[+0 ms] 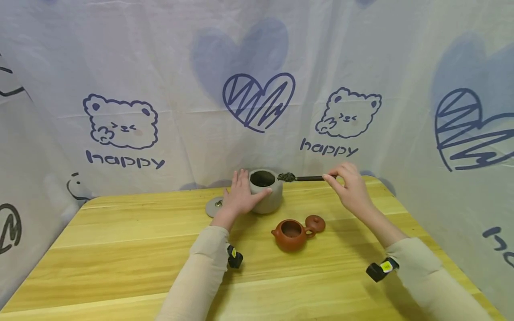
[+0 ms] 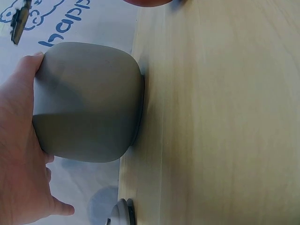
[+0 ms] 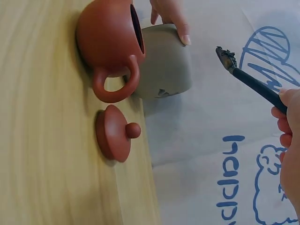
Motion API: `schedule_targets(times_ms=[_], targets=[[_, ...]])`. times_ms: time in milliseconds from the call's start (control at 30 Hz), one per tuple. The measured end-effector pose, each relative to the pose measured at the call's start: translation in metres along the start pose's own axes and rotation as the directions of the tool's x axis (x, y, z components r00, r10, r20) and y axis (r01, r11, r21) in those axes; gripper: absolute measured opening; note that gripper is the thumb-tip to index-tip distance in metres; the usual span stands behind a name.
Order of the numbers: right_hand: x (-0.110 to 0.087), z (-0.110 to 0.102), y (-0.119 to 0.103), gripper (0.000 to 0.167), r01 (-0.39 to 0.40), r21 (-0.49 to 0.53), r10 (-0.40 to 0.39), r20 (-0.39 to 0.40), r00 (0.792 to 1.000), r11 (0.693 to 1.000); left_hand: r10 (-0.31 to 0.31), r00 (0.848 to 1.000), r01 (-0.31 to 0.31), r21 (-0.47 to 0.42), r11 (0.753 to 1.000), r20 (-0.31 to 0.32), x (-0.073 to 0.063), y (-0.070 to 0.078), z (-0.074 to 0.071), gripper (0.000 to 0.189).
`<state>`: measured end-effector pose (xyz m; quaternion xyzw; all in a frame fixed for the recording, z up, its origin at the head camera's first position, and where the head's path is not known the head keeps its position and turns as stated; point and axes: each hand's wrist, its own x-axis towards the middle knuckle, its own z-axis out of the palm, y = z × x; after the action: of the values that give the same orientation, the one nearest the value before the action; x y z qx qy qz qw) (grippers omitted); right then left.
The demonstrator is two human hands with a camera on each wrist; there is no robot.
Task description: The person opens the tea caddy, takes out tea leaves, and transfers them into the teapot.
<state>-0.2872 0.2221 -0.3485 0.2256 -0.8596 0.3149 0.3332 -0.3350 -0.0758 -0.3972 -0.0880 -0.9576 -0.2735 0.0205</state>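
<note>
A grey tea canister (image 1: 269, 203) stands uncovered at the back of the table. My left hand (image 1: 241, 198) holds its upper side, thumb across the front and fingers at the left. My right hand (image 1: 348, 185) pinches the dark handle of a tea scoop (image 1: 309, 178), held level just right of the canister's mouth. Dark tea leaves (image 1: 286, 177) are heaped on the scoop's end; the right wrist view shows the leaves (image 3: 228, 57) clear of the canister. In front sits a reddish-brown clay teapot (image 1: 290, 243), uncovered, with its lid (image 1: 315, 224) beside the handle.
The canister's grey lid (image 1: 213, 207) lies on the wooden table (image 1: 120, 249), left of the canister and partly behind my left hand. A printed cloth (image 1: 180, 89) hangs behind the table's back edge and along its sides.
</note>
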Motion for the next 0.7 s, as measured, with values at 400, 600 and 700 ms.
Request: schedule_targets(times_ms=[400, 600, 700], targets=[[-0.032, -0.022, -0.002, 0.005, 0.018, -0.036, -0.018, -0.001, 1.0, 0.999, 0.006, 1.0, -0.005, 0.057, 0.998, -0.009, 0.0, 0.001, -0.001, 0.11], [-0.048, -0.027, 0.0, 0.01, 0.043, -0.03, -0.044, -0.016, 0.999, 0.999, 0.004, 1.0, -0.004, 0.068, 0.998, -0.006, -0.001, 0.003, -0.002, 0.111], [-0.055, -0.028, 0.001, 0.012, 0.047, -0.02, -0.047, -0.015, 0.999, 0.999, 0.005, 1.0, -0.005, 0.078, 0.997, -0.011, -0.002, 0.003, -0.003, 0.112]])
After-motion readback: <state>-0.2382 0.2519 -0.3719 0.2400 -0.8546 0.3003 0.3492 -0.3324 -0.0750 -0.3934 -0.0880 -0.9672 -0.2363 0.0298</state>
